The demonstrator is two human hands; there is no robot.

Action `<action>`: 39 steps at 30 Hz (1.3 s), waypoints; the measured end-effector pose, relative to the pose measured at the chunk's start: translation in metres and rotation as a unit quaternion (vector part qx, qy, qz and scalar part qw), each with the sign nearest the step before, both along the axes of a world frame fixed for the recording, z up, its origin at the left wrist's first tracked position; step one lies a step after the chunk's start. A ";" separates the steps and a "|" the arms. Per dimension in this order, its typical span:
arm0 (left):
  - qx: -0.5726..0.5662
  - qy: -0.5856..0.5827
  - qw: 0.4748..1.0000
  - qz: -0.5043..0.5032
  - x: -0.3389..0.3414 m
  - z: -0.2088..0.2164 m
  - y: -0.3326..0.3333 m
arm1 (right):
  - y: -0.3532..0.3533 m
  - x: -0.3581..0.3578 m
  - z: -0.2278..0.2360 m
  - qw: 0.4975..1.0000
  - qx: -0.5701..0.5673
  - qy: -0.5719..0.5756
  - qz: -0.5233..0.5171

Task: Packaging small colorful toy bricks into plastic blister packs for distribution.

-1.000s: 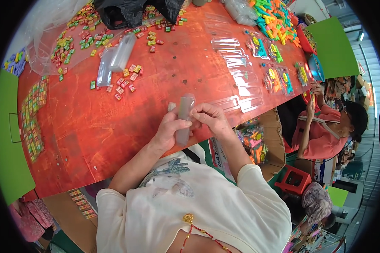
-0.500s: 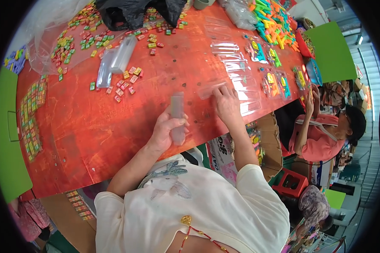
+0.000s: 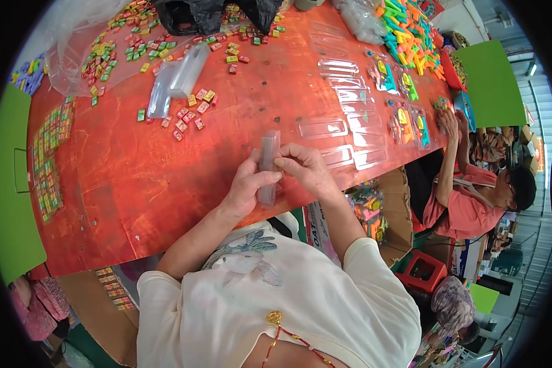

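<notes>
R hand [image 3: 305, 167] off tbl [image 3: 135, 184], back at tray stack [image 3: 269, 150], 1 more clear tray [image 3: 322, 127] laid out
</notes>
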State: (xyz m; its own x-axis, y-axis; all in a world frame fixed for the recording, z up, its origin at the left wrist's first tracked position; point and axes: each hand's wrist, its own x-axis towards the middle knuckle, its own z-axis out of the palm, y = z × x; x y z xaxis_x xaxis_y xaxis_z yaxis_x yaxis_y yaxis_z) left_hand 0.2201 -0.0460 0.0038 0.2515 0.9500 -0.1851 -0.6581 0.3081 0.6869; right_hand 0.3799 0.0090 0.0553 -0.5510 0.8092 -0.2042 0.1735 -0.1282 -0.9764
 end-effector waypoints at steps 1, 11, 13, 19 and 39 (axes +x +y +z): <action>0.002 -0.001 1.000 0.000 0.000 0.000 0.000 | 0.000 0.000 0.001 1.000 -0.016 0.020 -0.002; 0.012 0.022 1.000 0.016 -0.002 0.001 0.002 | 0.001 -0.002 -0.003 0.999 -0.013 0.031 -0.007; 0.012 0.013 1.000 0.015 -0.002 0.002 0.002 | 0.002 -0.001 0.000 0.999 -0.020 0.050 0.001; -0.086 -0.132 0.987 -0.018 -0.014 0.007 0.002 | 0.010 0.010 0.015 0.986 -0.099 0.115 -0.068; -0.027 0.015 0.997 0.071 0.002 0.018 0.009 | 0.030 -0.006 0.016 0.965 0.233 -0.120 0.019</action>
State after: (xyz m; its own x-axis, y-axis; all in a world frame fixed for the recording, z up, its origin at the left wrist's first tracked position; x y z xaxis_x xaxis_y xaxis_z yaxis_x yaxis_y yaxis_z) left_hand 0.2219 -0.0367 0.0221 0.1087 0.9642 -0.2417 -0.6777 0.2498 0.6916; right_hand 0.3742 0.0395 0.0711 -0.5632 0.8247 0.0511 0.3985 0.3253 -0.8576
